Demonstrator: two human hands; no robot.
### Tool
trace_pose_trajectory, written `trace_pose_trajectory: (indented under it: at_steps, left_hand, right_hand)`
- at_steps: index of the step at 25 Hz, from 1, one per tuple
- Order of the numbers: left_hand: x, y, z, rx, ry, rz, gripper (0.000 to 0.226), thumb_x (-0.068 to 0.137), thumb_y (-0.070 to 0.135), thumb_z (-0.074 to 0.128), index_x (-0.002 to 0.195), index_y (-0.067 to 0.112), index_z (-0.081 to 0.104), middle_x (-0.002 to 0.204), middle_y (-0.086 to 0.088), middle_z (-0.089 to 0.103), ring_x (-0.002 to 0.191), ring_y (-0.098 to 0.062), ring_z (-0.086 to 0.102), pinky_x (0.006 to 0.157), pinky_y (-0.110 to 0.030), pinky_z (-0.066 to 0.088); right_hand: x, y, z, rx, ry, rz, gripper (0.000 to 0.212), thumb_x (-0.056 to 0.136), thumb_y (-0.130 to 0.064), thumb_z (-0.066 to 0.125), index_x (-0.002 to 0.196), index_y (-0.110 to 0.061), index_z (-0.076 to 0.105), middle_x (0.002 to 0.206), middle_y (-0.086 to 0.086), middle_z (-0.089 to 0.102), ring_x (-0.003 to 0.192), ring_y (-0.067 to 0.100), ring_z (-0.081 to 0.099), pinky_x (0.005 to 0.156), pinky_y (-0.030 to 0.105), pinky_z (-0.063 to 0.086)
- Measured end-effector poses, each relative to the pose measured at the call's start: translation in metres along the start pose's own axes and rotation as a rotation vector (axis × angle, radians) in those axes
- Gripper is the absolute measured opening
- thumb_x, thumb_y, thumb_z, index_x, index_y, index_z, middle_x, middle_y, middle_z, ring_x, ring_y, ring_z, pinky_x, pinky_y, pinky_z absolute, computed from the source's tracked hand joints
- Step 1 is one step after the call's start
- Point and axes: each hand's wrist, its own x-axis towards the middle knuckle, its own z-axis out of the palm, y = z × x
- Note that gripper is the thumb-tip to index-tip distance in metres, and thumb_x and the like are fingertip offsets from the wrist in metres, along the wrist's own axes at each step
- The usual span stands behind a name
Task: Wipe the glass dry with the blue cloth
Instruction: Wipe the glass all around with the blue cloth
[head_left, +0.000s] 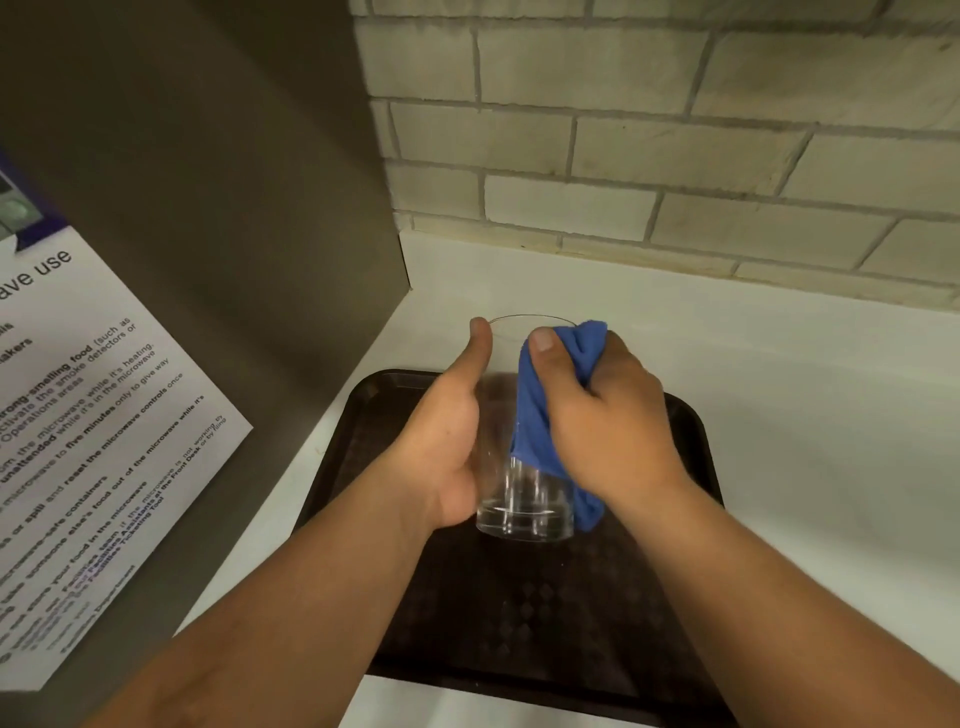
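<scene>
A clear drinking glass is held upright above the dark brown tray. My left hand grips its left side, with the thumb up near the rim. My right hand presses a blue cloth against the glass's right side. The cloth runs from the rim down to near the base, and its lower end hangs beside the glass. The far side of the glass is hidden behind my hands.
The tray lies on a white counter. A grey appliance side with a printed microwave-use notice stands close on the left. A pale brick wall closes the back.
</scene>
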Motion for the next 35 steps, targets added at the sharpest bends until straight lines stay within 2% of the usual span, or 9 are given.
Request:
trace_pose_trajectory:
  at_steps: [8, 12, 15, 18, 23, 26, 28, 30, 35]
  left_hand:
    - [0.000, 0.002, 0.003, -0.029, 0.043, 0.047, 0.089, 0.083, 0.083, 0.050, 0.131, 0.011, 0.072, 0.126, -0.017, 0.078, 0.113, -0.032, 0.076, 0.081, -0.043, 0.066]
    - [-0.003, 0.004, 0.002, -0.065, 0.048, 0.025, 0.095, 0.077, 0.087, 0.059, 0.123, 0.005, 0.076, 0.125, -0.023, 0.077, 0.112, -0.041, 0.075, 0.089, -0.054, 0.064]
    - [0.009, 0.007, 0.000, -0.107, 0.131, -0.003, 0.098, 0.076, 0.090, 0.058, 0.126, 0.006, 0.072, 0.118, -0.022, 0.080, 0.102, -0.041, 0.078, 0.078, -0.051, 0.066]
    - [0.013, 0.002, -0.006, 0.056, 0.191, 0.041, 0.095, 0.077, 0.090, 0.052, 0.130, 0.013, 0.070, 0.117, -0.017, 0.081, 0.102, -0.037, 0.079, 0.084, -0.048, 0.062]
    - [0.004, 0.002, -0.002, 0.026, -0.098, 0.097, 0.077, 0.074, 0.072, 0.074, 0.119, 0.010, 0.079, 0.122, -0.020, 0.078, 0.113, -0.037, 0.075, 0.090, -0.048, 0.064]
    - [0.010, 0.004, 0.006, -0.085, -0.027, 0.258, 0.067, 0.066, 0.040, 0.093, 0.117, 0.001, 0.073, 0.113, -0.023, 0.077, 0.103, -0.037, 0.077, 0.091, -0.050, 0.063]
    - [0.018, 0.007, 0.002, -0.094, 0.048, 0.497, 0.053, 0.059, 0.031, 0.090, 0.102, 0.007, 0.070, 0.087, -0.009, 0.074, 0.078, -0.024, 0.075, 0.070, -0.038, 0.064]
    - [0.019, 0.011, -0.002, 0.009, 0.047, 0.688, 0.046, 0.060, 0.026, 0.087, 0.100, 0.013, 0.069, 0.082, 0.000, 0.070, 0.077, -0.023, 0.071, 0.069, -0.036, 0.062]
    - [0.022, 0.005, -0.022, 0.133, -0.027, 0.767, 0.048, 0.065, 0.022, 0.083, 0.110, 0.016, 0.065, 0.087, 0.007, 0.072, 0.081, -0.023, 0.070, 0.079, -0.040, 0.060]
  right_hand:
    - [0.002, 0.008, 0.004, 0.110, -0.033, 0.032, 0.040, 0.094, -0.053, 0.047, 0.070, -0.021, 0.047, 0.061, -0.007, 0.050, 0.051, -0.003, 0.051, 0.052, 0.010, 0.040]
    - [0.008, 0.011, 0.000, 0.169, -0.051, 0.093, 0.047, 0.099, -0.048, 0.044, 0.064, -0.017, 0.048, 0.054, -0.005, 0.050, 0.049, 0.007, 0.050, 0.055, 0.026, 0.042]
    - [-0.017, 0.016, 0.000, 0.052, -0.249, 0.020, 0.042, 0.099, -0.048, 0.042, 0.075, -0.017, 0.056, 0.066, -0.003, 0.060, 0.056, 0.005, 0.057, 0.059, 0.021, 0.045]
    - [-0.032, 0.016, 0.010, -0.103, -0.170, -0.179, 0.042, 0.093, -0.054, 0.040, 0.102, -0.017, 0.056, 0.087, -0.004, 0.060, 0.076, 0.004, 0.060, 0.068, 0.014, 0.048]
    - [0.007, -0.002, 0.005, 0.123, 0.006, 0.069, 0.051, 0.098, -0.054, 0.041, 0.065, -0.015, 0.049, 0.051, -0.007, 0.055, 0.046, 0.005, 0.053, 0.048, 0.016, 0.042]
    - [0.011, 0.002, 0.009, 0.326, -0.059, 0.365, 0.063, 0.094, -0.060, 0.044, 0.085, -0.002, 0.068, 0.078, 0.018, 0.076, 0.072, 0.029, 0.074, 0.074, 0.042, 0.061]
    - [0.008, 0.010, 0.012, 0.649, -0.223, 0.670, 0.055, 0.094, -0.055, 0.050, 0.104, -0.006, 0.073, 0.099, 0.022, 0.079, 0.092, 0.035, 0.076, 0.092, 0.052, 0.057]
    - [0.004, 0.020, 0.014, 0.902, -0.304, 0.820, 0.053, 0.097, -0.050, 0.050, 0.118, -0.006, 0.072, 0.115, 0.022, 0.076, 0.108, 0.039, 0.072, 0.103, 0.053, 0.050]
    - [-0.002, 0.039, 0.008, 1.105, -0.351, 0.855, 0.058, 0.098, -0.049, 0.048, 0.116, 0.001, 0.072, 0.115, 0.025, 0.075, 0.107, 0.039, 0.072, 0.092, 0.045, 0.056]
